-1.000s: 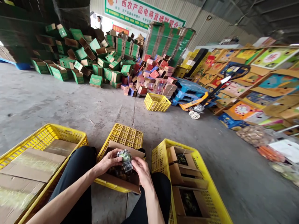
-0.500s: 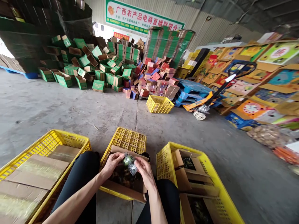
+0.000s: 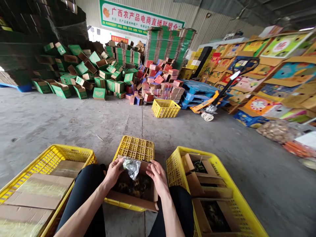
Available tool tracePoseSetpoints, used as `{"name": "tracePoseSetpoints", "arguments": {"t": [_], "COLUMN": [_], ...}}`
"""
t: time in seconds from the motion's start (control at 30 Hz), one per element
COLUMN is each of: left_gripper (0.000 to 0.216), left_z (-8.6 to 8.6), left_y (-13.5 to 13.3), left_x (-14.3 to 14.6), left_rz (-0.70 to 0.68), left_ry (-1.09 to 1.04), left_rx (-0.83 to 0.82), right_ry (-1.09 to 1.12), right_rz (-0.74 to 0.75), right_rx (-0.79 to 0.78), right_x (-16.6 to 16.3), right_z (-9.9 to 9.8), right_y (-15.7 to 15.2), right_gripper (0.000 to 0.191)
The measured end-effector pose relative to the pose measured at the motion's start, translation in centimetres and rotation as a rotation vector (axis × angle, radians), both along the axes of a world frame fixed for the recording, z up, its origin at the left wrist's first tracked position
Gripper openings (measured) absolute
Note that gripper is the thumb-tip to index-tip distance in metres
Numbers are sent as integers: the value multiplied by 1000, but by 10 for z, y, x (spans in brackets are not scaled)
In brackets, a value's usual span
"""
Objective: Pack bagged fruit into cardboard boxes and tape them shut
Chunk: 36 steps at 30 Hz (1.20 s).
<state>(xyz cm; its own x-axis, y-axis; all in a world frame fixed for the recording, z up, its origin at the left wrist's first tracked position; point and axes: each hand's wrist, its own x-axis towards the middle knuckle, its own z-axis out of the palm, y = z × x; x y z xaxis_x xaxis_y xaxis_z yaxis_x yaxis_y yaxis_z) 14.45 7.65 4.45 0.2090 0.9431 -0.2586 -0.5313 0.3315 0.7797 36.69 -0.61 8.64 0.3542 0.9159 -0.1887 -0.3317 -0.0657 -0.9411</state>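
One clear bag [image 3: 134, 169], green item [image 3: 126, 164] inside, pinched at its left end by the left hand [image 3: 114, 172], above an open carton [image 3: 132, 199] on a yellow crate [image 3: 135, 147]; right hand [image 3: 158, 177] near the bag, apart from it, fingers loosely spread; one crate of boxes [image 3: 43, 187] at left.

Brown carton [image 3: 135, 199], yellow gridded crate [image 3: 135, 147]

Stained grey floor [image 3: 116, 115] before a pale corrugated wall [image 3: 219, 29] with a green-bordered banner [image 3: 142, 19]
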Motion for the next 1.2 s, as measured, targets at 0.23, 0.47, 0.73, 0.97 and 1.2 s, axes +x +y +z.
{"name": "tracePoseSetpoints", "arguments": {"t": [0.23,0.47,0.73,0.97,1.2], "left_gripper": [52,52,62,43,40], "left_z": [-6,7,4,3,17], "left_y": [-11,-9,-16,-14,-15], "left_x": [3,3,9,4,3], "left_rz": [-63,-3,-294,-193,-234], "left_ry": [275,599,226,222,316], "left_rx": [218,470,102,160,339], "right_ry": [-159,-74,122,88,-140], "right_rz": [351,230,-10,129,175], "right_rx": [-71,-177,-125,-49,-62], "right_x": [-21,-21,-21,-14,-13], "right_z": [-4,-15,-19,0,6], "right_y": [-6,-5,2,1,-2], "right_gripper": [61,57,53,53,57]}}
